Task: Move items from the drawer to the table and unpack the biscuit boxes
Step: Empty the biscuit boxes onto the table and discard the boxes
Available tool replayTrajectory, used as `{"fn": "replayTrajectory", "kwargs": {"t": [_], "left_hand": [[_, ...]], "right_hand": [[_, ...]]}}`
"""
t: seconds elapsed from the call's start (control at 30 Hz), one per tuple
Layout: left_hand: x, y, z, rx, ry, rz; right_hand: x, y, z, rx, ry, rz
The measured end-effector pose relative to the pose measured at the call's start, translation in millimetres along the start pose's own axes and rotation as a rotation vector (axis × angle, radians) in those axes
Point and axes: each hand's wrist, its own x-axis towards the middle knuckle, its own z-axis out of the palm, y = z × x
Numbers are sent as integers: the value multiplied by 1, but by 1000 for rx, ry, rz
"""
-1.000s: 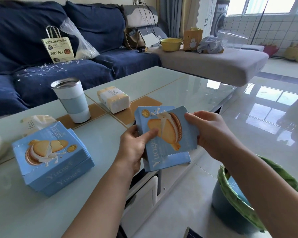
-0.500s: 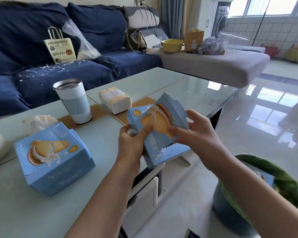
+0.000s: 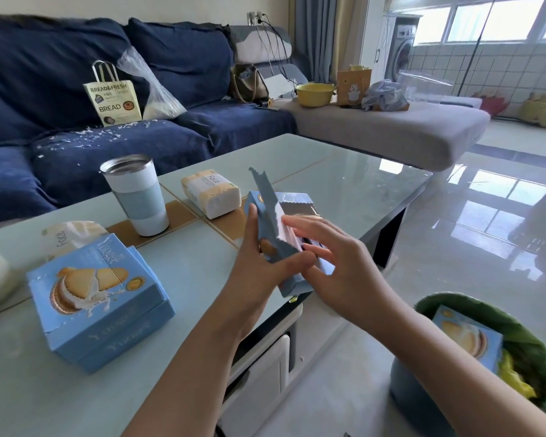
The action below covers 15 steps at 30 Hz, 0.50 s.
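My left hand (image 3: 259, 263) grips a light blue biscuit box (image 3: 297, 198) upright over the front edge of the glass table (image 3: 344, 171). Its torn lid flap (image 3: 265, 197) stands up, and the inner wrapping shows in the opening. My right hand (image 3: 338, 266) lies across the open side, its fingers stretched onto the wrapping and holding nothing. Two more blue biscuit boxes (image 3: 98, 298) lie stacked on the table's left part. The white drawer front (image 3: 265, 370) shows below the table edge, under my left forearm.
A white and blue tumbler (image 3: 136, 197) and a tissue pack (image 3: 212, 193) stand behind the held box; another tissue pack (image 3: 70, 234) lies further left. A green-lined bin (image 3: 423, 389) on the floor at right holds a blue biscuit box (image 3: 467, 335). A blue sofa (image 3: 186, 137) runs behind the table.
The box lid has been torn and folded up, baring the inner wrapping. My right hand let go of the flap and moved its fingers onto the opening. My left hand turned the box more upright.
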Motion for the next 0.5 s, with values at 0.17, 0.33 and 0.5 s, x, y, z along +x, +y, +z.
{"fn": "replayTrajectory", "kwargs": {"t": [0.17,0.33,0.5], "left_hand": [[-5,5,2,193,180,86],[-7,9,-4,19,296,111],[-7,13,-10,50,376,123]], "right_hand": [[2,-2,4,25,-99,-5],[7,-2,-3,63,1,59],[14,7,-11,-75,188,84]]}}
